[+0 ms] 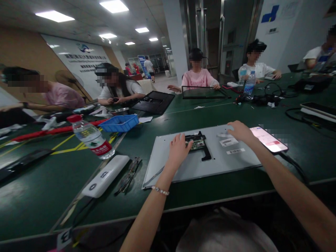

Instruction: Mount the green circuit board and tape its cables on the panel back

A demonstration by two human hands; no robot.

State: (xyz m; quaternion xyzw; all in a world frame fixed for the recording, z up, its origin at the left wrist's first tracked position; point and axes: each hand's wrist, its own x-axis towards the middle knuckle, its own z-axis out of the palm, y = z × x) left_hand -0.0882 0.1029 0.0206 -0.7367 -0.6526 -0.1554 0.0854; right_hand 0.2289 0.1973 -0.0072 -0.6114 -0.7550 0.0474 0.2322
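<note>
A grey metal display panel [189,164] lies back-up on the green table in front of me. A small green circuit board [197,142] in a black bracket sits at its middle. My left hand [179,149] rests on the panel with its fingertips at the board's left edge, fingers bent and partly apart. My right hand [240,131] lies on the panel's far right part, fingers curled down beside white stickers [229,141]. I cannot see anything held in either hand.
A lit phone [268,139] lies right of the panel. To the left lie tweezers [128,178], a white power bank [106,176], a water bottle [90,137] and a blue tray [119,123]. Several people sit around the table with other panels and cables.
</note>
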